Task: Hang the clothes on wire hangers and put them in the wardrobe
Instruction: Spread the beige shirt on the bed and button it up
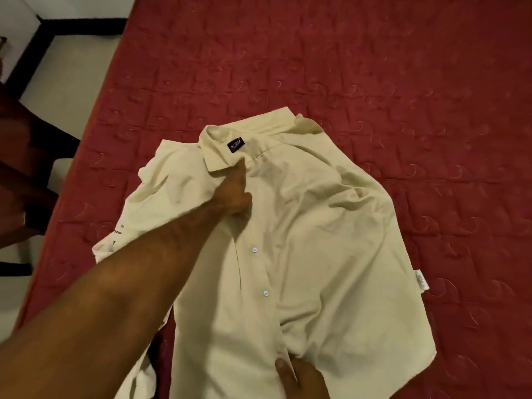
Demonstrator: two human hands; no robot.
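Two bare forearms, left hand [233,194], right hand [299,378], no sleeves.

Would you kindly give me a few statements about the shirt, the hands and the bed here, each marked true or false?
1. The shirt lies spread on a red quilted bedspread. True.
2. The left hand pinches the cloth by the collar. True.
3. A wire hanger is already inside the shirt. False: no hanger shows.
4. The right hand is at the collar too. False: it is at the lower front, near the placket.
5. Two buttons show on the placket. True.
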